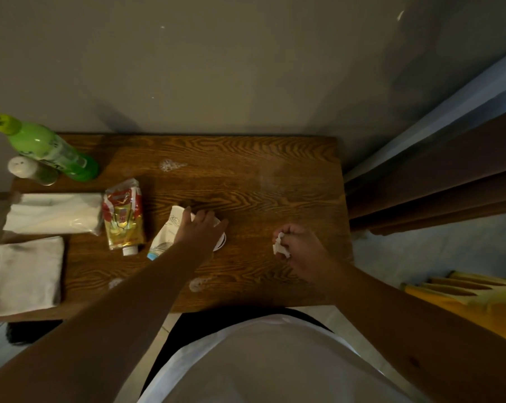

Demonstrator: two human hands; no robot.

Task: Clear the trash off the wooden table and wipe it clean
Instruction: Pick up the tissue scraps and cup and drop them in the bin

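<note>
The wooden table carries white smudges at its back middle and near its front edge. My left hand lies over a crushed white paper cup in the table's middle, fingers curled onto it. My right hand is closed around a crumpled white tissue just above the table's right part. A red and yellow pouch with a white cap lies left of the cup.
A green bottle and a small white-capped jar stand at the back left. A tissue pack and a folded grey cloth lie along the left edge. A wall runs behind; dark wooden furniture and a yellow object stand right.
</note>
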